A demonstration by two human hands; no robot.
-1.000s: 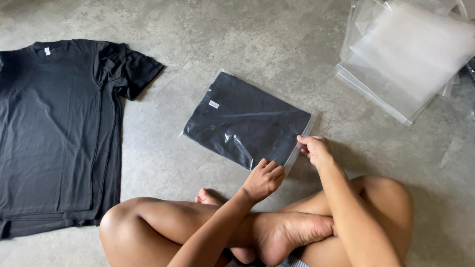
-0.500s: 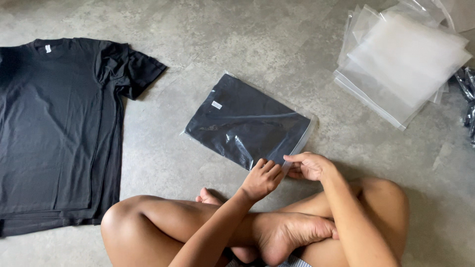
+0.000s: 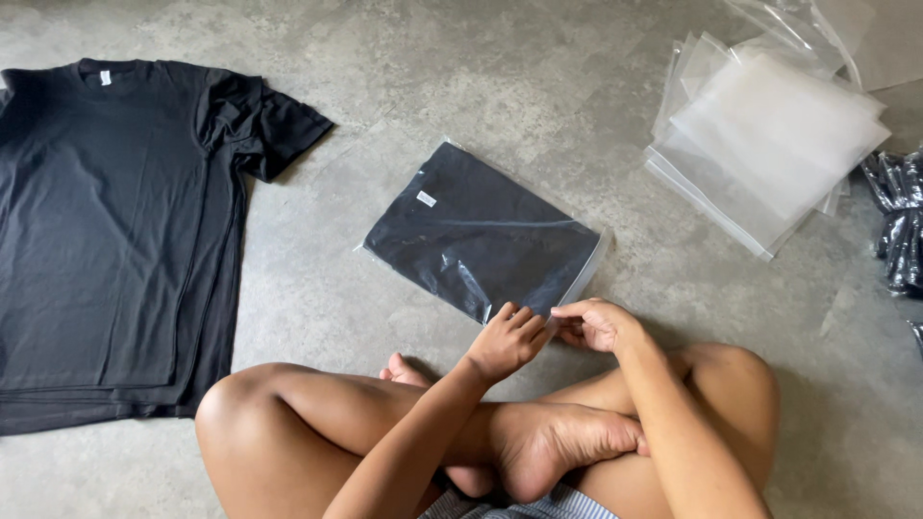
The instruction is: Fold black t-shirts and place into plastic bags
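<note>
Centre frame: bagged black t-shirt (image 3: 481,234) flat on concrete floor (image 3: 500,77). Left hand (image 3: 507,340) and right hand (image 3: 598,324) pinch its near edge, fingers closed on the plastic. Stack of black t-shirts (image 3: 115,231) at left; empty clear bags (image 3: 769,144) upper right.

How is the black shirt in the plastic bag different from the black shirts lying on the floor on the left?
The bagged shirt is folded into a small rectangle; the flat shirts are spread open with a sleeve showing. The bagged shirt is sealed in shiny clear plastic; the flat shirts are bare. The bagged shirt is single, with the left hand and right hand at its near edge; the flat shirts are stacked and untouched. Both are black and lie on the concrete floor.
</note>
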